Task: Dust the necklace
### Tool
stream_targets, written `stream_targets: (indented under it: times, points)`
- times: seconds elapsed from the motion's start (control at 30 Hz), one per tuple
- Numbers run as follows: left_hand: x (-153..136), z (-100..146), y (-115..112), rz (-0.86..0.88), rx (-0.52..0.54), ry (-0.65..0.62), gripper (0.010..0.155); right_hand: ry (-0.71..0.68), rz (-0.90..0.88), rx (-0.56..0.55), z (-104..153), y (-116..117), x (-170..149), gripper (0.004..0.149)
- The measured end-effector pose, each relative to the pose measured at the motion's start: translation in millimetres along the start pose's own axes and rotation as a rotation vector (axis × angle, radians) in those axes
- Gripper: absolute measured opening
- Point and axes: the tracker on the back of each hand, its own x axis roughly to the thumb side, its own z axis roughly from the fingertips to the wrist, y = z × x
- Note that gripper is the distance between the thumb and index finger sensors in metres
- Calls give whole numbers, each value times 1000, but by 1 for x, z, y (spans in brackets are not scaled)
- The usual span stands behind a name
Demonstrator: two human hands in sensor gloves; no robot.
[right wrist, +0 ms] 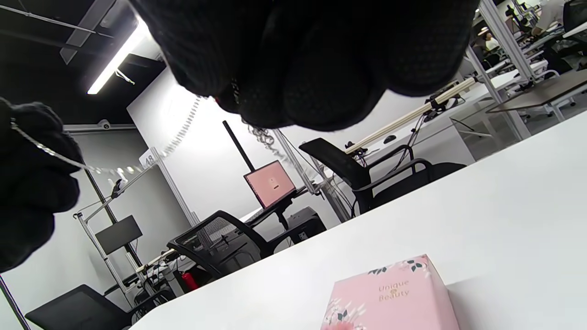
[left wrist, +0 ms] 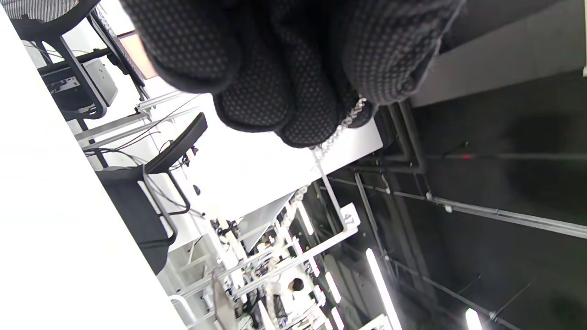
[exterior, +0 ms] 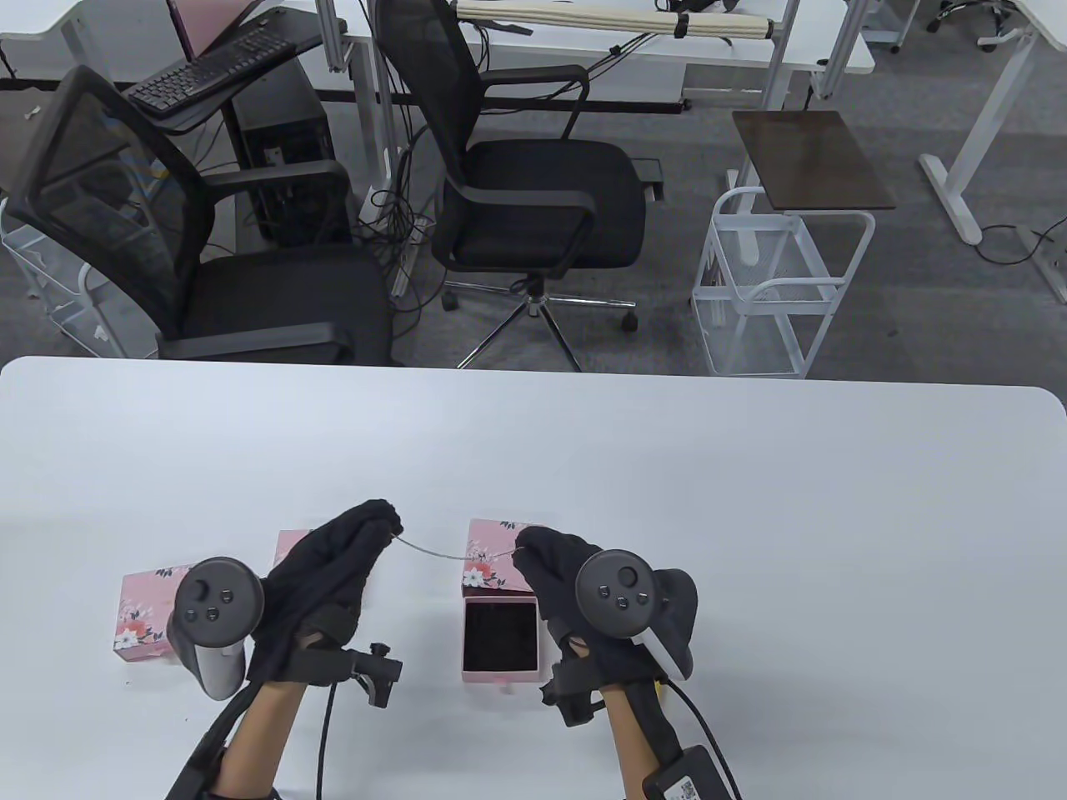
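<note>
Both hands are pinching the necklace (exterior: 433, 552): left hand (exterior: 329, 575) has one end in its curled fingertips, right hand (exterior: 554, 575) has the other. The chain hangs in a shallow sag between them, off the tabletop, near the front edge, above the gap between the pink boxes.

Risks, as a judgement:
- Thin chain, thick gloves. The left wrist view shows links just peeking out at the fingertips (left wrist: 316, 123), so either pinch could slip and the chain could drop.
- Pulling the hands further apart would take up the sag; a sharp tug could strain or snap a link or the clasp.
- A loose bunch of chain dangles under the right hand in the right wrist view; it could knot or snag on the glove.
- The open box (exterior: 500, 637) sits just below the right hand, with the lid (exterior: 492, 557) behind it. A low wrist or tracker could knock either.
- No cloth or brush is visible.
</note>
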Motion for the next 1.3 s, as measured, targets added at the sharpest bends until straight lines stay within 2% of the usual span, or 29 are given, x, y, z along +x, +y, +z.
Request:
stream_targets:
  times: [0.27,0.6,0.9,1.07,1.3]
  points:
    - [-15,4,-41,-137,-123,20,38,26,49,77,-2,16,-4,36]
    - [-38,12,-79,-323,-247,28,39,72,133,197,-5,40,-13,36]
    - [-46,18,-102,-543,-337,-24,38,116,228,349,-6,66,-22,36]
    - [-46,21,-111,-691,-399,-59,37,130,286,393,-5,78,-25,37]
    - [-52,22,-122,-804,-529,-61,38,109,375,428,-3,92,-23,37]
